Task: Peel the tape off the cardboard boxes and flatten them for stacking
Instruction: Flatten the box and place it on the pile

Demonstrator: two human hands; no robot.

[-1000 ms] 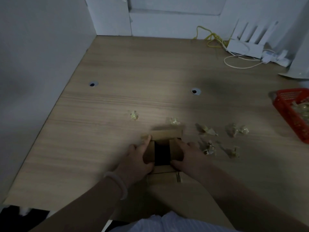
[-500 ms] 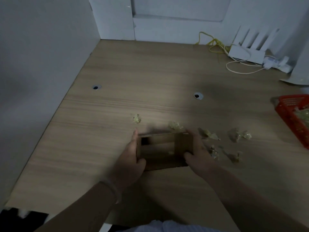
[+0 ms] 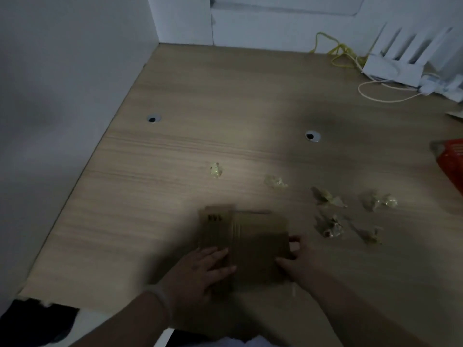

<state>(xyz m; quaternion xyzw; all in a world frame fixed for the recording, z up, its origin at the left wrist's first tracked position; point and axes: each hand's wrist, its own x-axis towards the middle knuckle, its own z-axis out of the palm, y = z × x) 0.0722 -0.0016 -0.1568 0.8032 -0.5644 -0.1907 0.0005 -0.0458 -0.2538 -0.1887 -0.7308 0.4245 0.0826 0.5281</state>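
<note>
A small brown cardboard box (image 3: 250,234) lies flattened on the wooden table (image 3: 225,108) near its front edge, with dark print on its left flap. My left hand (image 3: 200,269) presses flat on the box's near left part, fingers spread. My right hand (image 3: 297,261) holds the box's right near corner, thumb on top and fingers round the edge. Several crumpled balls of peeled tape (image 3: 328,224) lie on the table to the right of the box, and one more tape ball (image 3: 216,169) lies behind it.
A red basket (image 3: 454,161) sits at the right edge. A white router (image 3: 393,68) with white and yellow cables stands at the back right. Two round cable holes (image 3: 313,136) pierce the table. A white wall runs along the left.
The box stood open between both hands a second ago. It now lies collapsed flat, and my left hand has moved onto its top.
</note>
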